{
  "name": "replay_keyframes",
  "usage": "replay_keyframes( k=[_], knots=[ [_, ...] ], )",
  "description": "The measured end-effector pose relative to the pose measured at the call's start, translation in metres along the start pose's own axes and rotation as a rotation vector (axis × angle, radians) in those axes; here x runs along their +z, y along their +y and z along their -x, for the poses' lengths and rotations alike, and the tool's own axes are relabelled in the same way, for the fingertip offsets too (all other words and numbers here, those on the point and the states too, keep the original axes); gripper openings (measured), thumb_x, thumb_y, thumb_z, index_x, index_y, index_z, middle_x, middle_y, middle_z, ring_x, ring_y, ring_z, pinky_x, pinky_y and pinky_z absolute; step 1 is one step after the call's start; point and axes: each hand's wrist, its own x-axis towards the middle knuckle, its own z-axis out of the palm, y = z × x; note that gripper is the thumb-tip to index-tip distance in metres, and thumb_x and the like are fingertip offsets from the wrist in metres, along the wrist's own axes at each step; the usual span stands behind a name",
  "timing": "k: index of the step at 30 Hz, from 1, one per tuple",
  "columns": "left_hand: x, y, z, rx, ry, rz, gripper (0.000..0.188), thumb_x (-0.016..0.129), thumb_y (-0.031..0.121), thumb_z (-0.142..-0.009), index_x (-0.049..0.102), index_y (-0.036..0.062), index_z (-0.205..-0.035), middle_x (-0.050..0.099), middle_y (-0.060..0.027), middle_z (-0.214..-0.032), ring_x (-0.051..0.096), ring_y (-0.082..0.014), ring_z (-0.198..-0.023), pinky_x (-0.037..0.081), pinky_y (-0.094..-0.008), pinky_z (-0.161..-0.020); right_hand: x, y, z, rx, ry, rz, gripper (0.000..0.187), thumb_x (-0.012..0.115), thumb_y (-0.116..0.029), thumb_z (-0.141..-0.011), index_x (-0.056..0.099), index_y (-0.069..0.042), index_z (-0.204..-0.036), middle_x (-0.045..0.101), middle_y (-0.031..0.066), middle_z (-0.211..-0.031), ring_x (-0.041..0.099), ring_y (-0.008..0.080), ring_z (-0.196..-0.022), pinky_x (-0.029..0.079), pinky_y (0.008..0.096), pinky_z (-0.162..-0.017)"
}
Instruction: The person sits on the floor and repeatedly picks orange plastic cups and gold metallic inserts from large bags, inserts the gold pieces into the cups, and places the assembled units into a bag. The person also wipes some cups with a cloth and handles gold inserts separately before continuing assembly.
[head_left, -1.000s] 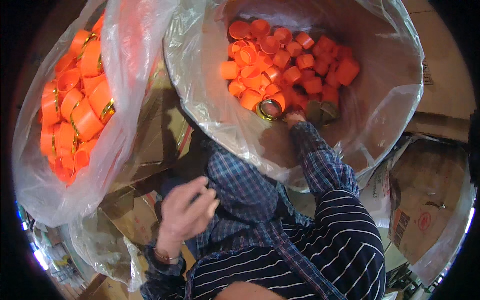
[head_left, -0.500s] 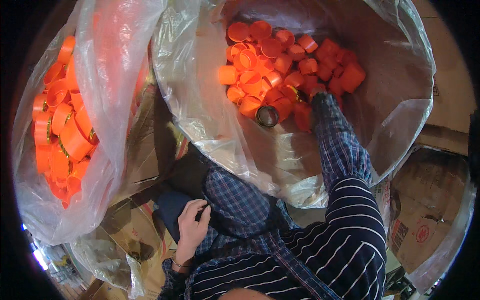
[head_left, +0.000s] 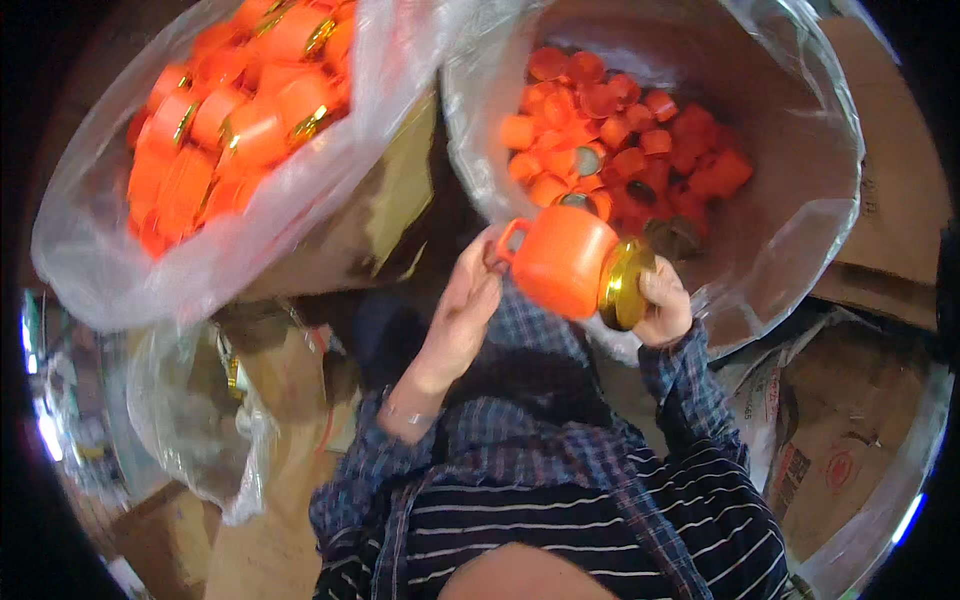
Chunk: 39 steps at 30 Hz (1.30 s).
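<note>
Clock read from the mug, 12 = away from the wearer. Left hand (head_left: 463,305), 8 o'clock: fingers pinched the loop handle of one orange mug (head_left: 562,258), which sat tilted in the air between both hands. Right hand (head_left: 666,305), 4 o'clock: thumb and fingers gripped one gold round piece (head_left: 627,284) at the mug's right end. Fit between those two hidden; couldn't tell seated or merely touching. Part of the gold rim was under the fingers.

1 o'clock: big lined bag (head_left: 775,195), orange pieces inside, overlapped past counting, lower layers buried, far edge cut off. 10 o'clock: second bag (head_left: 100,272), clear, orange mugs with gold bands, same counting problem, top cut off. 8 o'clock: one crumpled clear bag (head_left: 180,420), contents hard to make out. 4 o'clock: brown cardboard (head_left: 845,440), partly behind plastic.
</note>
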Motion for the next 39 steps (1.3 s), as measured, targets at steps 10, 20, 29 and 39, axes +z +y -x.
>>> replay_keyframes(
  k=[10, 20, 29, 39],
  knots=[
    [-0.005, 0.028, 0.043, -0.051, 0.493, 0.475, 0.039, 0.066, 0.030, -0.099, 0.058, 0.0005, -0.123, 0.068, -0.0095, -0.119, 0.066, -0.0186, -0.109, 0.053, -0.0344, -0.097, 0.073, 0.039, 0.002, -0.013, 0.108, 0.197, 0.042, 0.065, -0.016, -0.096, 0.054, 0.004, -0.132, 0.065, 0.0122, -0.124, 0.063, 0.0215, -0.114, 0.047, 0.0380, -0.104],
    [0.011, 0.027, 0.065, 0.045, 0.501, 0.402, 0.041, 0.057, 0.042, -0.103, 0.054, 0.0032, -0.114, 0.062, -0.0052, -0.108, 0.060, -0.0104, -0.099, 0.050, -0.0263, -0.090, 0.135, 0.098, -0.009, -0.656, 0.026, 1.339, 0.041, 0.058, -0.019, -0.098, 0.052, -0.001, -0.134, 0.054, 0.0213, -0.132, 0.053, 0.0372, -0.121, 0.039, 0.0406, -0.107],
    [-0.001, 0.030, 0.063, -0.081, 0.553, 0.443, 0.038, 0.059, 0.040, -0.102, 0.057, 0.0034, -0.109, 0.060, -0.0026, -0.103, 0.057, -0.0092, -0.095, 0.047, -0.0243, -0.083, 0.134, 0.100, -0.027, -0.922, -0.259, 1.469, 0.055, 0.072, -0.025, -0.079, 0.057, -0.001, -0.127, 0.057, 0.0213, -0.128, 0.056, 0.0391, -0.116, 0.047, 0.0441, -0.100],
    [0.015, 0.007, 0.064, 0.411, 0.550, -0.327, 0.035, 0.070, 0.031, -0.095, 0.055, 0.0005, -0.101, 0.063, -0.0084, -0.089, 0.061, -0.0171, -0.086, 0.051, -0.0326, -0.077, 0.131, 0.131, -0.030, -0.326, 0.249, 0.588, 0.036, 0.053, -0.023, -0.100, 0.055, 0.000, -0.128, 0.058, 0.0161, -0.119, 0.058, 0.0286, -0.108, 0.047, 0.0357, -0.096]
  ],
)
